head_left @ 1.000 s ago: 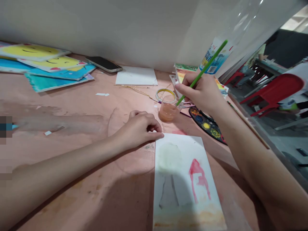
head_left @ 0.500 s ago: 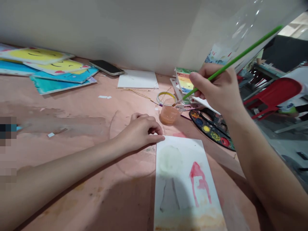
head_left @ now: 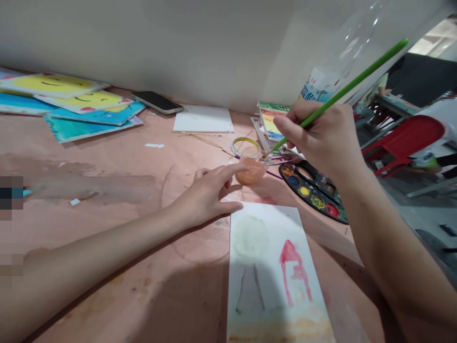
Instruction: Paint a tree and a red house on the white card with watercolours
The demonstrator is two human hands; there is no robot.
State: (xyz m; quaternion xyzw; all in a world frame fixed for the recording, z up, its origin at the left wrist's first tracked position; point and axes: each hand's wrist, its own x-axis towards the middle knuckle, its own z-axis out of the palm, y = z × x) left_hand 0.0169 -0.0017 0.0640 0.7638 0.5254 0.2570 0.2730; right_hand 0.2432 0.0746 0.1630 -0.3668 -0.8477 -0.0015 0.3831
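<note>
My right hand [head_left: 317, 133] grips a green-handled paintbrush [head_left: 342, 90], its bristles at the rim of a clear cup [head_left: 250, 172] of cloudy orange-brown water. My left hand [head_left: 214, 193] is open and holds nothing, with the index finger stretched out to the cup's side; whether it touches I cannot tell. Its thumb lies at the top left corner of a painted white sheet [head_left: 278, 224]. On that sheet are a pale green round shape above two dark lines, a red house-like outline and a tan band at the bottom. Beside my right forearm lies a black paint palette [head_left: 314, 193].
Behind the cup are a tape roll [head_left: 246, 146] and painted cards [head_left: 273, 119]. A clear bottle [head_left: 321, 83] stands behind my right hand. Along the wall lie a blank white sheet [head_left: 203, 119], a phone [head_left: 157, 101] and yellow-and-blue paintings [head_left: 85, 102]. A red chair [head_left: 410, 143] is at the right.
My left index finger has stretched out from a curled pose toward the cup. My right hand and the brush have shifted slightly left, with the bristles still by the cup's rim.
</note>
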